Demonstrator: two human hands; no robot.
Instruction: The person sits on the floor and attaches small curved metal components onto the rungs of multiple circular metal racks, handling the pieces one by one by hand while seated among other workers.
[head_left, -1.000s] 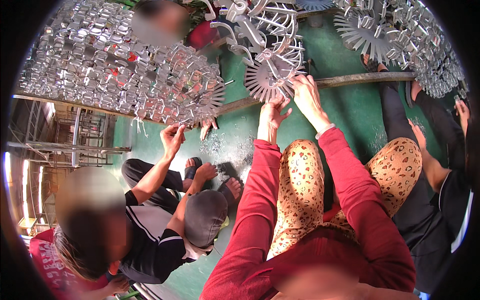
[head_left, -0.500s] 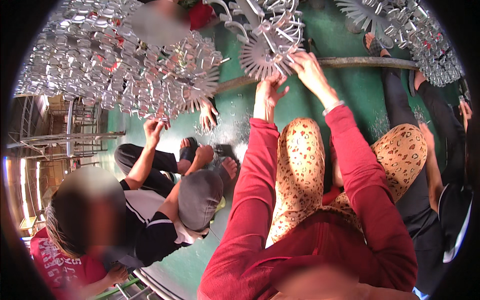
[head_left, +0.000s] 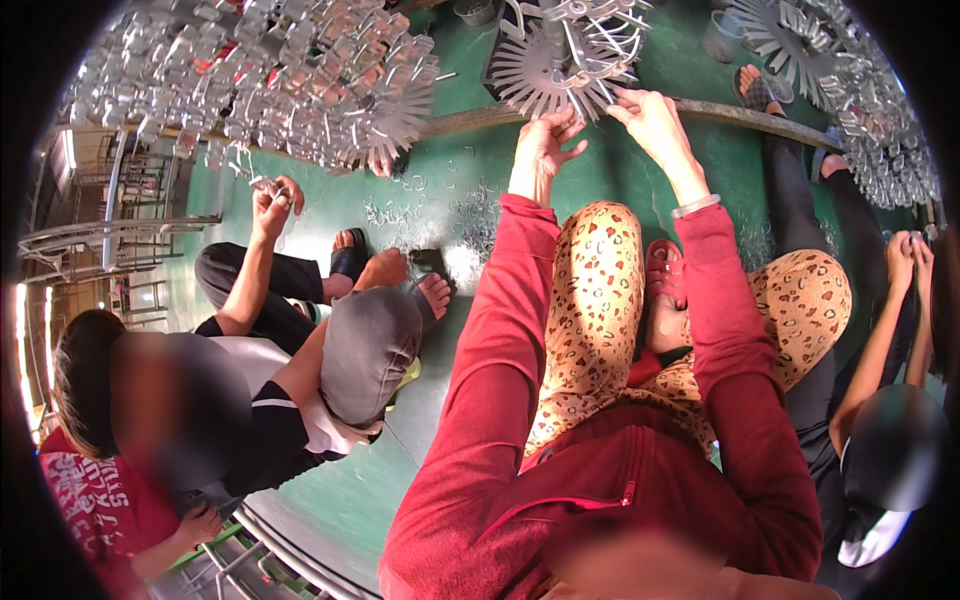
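Observation:
In front of me stands a grey metal disc with a rim of long flat teeth. Bent silver metal pieces crowd its upper right side. My left hand is at the disc's lower edge; its fingers curl near the teeth while the thumb stands apart. Just right of it, my right hand pinches with thumb and fingertips at the teeth's ends on the lower right. What lies between those fingertips is too small to make out. A light bracelet circles my right wrist.
At left a person works below a large hanging mass of silver pieces. Another toothed disc with silver pieces stands at right, beside another person's arms. A bar runs across behind my hands. Small scraps litter the green floor.
The view has shifted, showing more of the disc and floor. My right hand has moved slightly outward along the teeth. The person at left has lowered a raised hand away from the hanging pieces.

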